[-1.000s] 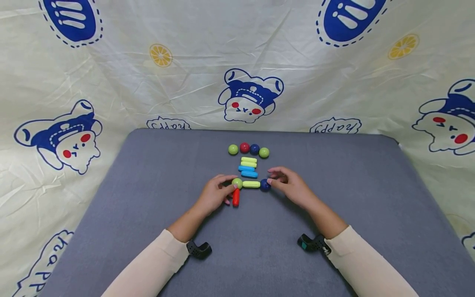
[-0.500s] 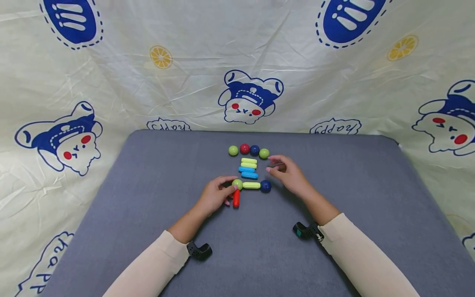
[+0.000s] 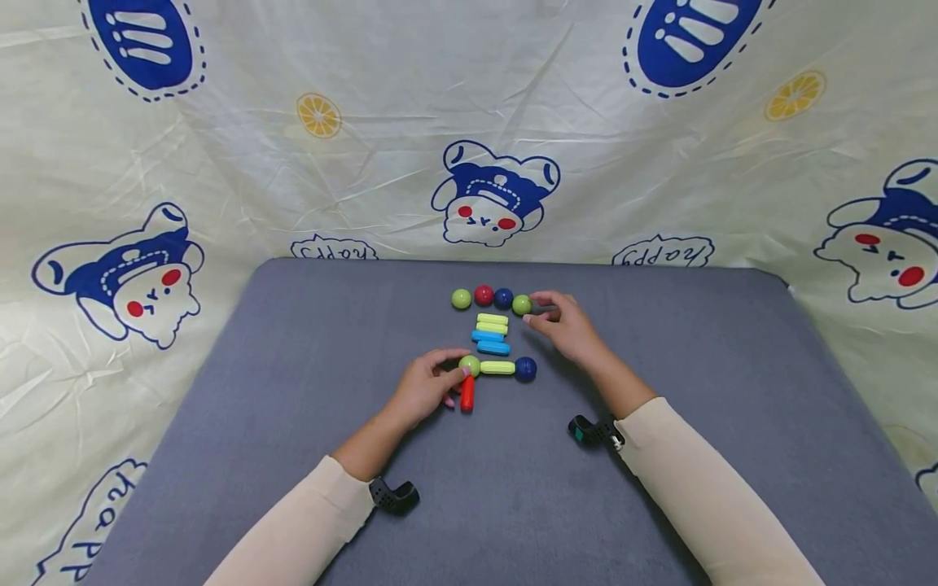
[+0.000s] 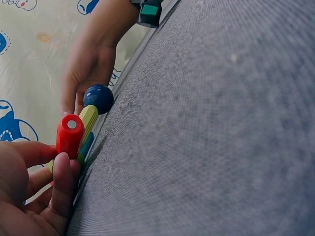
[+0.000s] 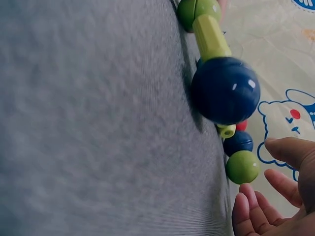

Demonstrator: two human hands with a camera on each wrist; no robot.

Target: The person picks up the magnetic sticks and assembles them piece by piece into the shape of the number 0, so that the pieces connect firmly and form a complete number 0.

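My left hand pinches a light green ball between thumb and fingers. From that ball a ribbed yellow-green rod runs right to a dark blue ball. A red rod extends from the same green ball toward the near side; the left wrist view shows a silvery dot on the end of the red rod. My right hand, fingers spread and holding nothing, is beside another green ball at the right end of the back row. Its fingertips come close to this green ball in the right wrist view.
Left of that green ball, the back row has a blue ball, a red ball and a green ball. Between row and joined pieces lie two yellow-green rods and two blue rods. A grey cloth table meets a printed curtain.
My right hand has left the dark blue ball and moved away from me to the green ball at the back row's right end. The left hand stays on its green ball.
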